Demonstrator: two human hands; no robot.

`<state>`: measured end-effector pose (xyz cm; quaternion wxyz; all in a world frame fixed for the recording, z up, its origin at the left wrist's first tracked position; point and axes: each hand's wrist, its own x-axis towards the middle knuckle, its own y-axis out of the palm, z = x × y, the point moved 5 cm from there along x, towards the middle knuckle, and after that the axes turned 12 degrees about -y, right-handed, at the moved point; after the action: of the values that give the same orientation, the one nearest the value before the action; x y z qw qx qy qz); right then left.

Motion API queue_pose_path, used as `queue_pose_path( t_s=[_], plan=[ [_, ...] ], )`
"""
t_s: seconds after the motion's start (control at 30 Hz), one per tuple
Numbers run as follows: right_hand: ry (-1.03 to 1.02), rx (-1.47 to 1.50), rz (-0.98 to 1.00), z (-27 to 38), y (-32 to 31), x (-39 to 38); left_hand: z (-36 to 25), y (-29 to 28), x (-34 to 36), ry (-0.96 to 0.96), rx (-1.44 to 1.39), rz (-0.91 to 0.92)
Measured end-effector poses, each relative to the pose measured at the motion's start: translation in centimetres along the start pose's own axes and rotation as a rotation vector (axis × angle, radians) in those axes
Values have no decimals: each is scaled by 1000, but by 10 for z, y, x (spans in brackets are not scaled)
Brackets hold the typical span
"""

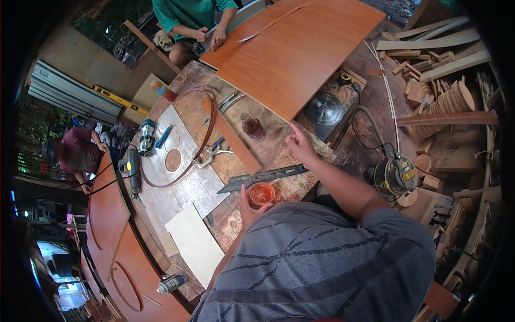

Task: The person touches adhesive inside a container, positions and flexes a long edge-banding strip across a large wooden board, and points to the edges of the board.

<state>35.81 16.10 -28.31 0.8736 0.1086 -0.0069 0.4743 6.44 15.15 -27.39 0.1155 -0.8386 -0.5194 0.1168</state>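
My left hand [250, 209] is wrapped round a small round cup [262, 194] with orange-red stuff in it, held close to my body at the table's near edge. Out to the right, my right hand [301, 147] has its index finger stretched toward the near corner of a large reddish-brown wood panel [300, 59]. Whether the fingertip touches the panel's edge I cannot tell. No object shows in that hand. Between my hands lies a long dark flat tool [268, 176] with a slot. A glass bottle of dark red liquid [252, 127] stands beyond it.
Across the panel, a person in a green shirt has both hands at its far edge. A circular saw blade [324, 109] sits under the panel's right side. A router [146, 137], a heat gun [130, 170] and a clamp [208, 154] lie left. Another power tool [396, 174] is right.
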Motion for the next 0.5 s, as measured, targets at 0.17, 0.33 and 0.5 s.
queue_pose_path(
  t_s=[0.17,0.33,0.5],
  plan=[
    [41,24,-48,10,1,-3,0,0,0,-13,-32,4],
    [3,54,-42,9,4,3,1,0,-1,10,-22,-7],
    [-111,-161,73,-6,6,-3,-6,0,-1,2,15,-12]
  ],
)
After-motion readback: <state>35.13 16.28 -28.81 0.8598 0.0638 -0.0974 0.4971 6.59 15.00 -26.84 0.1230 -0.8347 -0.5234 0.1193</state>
